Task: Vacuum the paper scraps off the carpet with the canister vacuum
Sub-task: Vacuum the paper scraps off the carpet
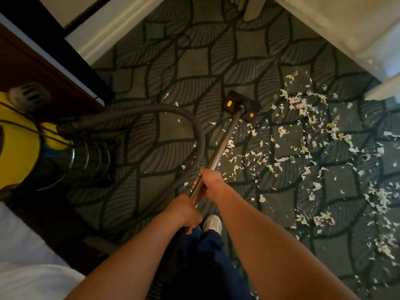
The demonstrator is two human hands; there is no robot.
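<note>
A: Step in hand?

B: Mid-sweep, and early in the job by my reckoning. The black floor head with two yellow tabs (241, 105) sits flat on the dark green leaf-patterned carpet (194, 61), at the left edge of the mess. Torn white paper scraps (302, 106) lie thick to its right and back along the wand. Left of the head there are only a few strays.

A: Hands?

B: Both are on the shiny metal wand (223, 144). The right hand (211, 182) is higher up the tube, fingers wrapped round it, tips hidden underneath. The left hand (186, 211) is just behind, nearer the body, fingers curled round the tube's end or a handle; I can't tell which.

A: The machine?

B: The yellow canister vacuum with a steel drum (19, 139) stands at far left, partly cut off by the frame. Its grey ribbed hose (151, 109) arcs from it towards the hands.

A: Next move?

B: Probably a swing of the head right into the dense patch, in overlapping strokes. The canister may need dragging along to reach the far scraps.

A: Anything unclear?

B: The hose-to-wand joint is hidden behind the hands and the dark blue trousers (207, 256). Nothing shows whether the motor is running. The scraps run off the right edge, extent unknown. The pale draped fabric (346, 24) at top right could cover more of them.
</note>
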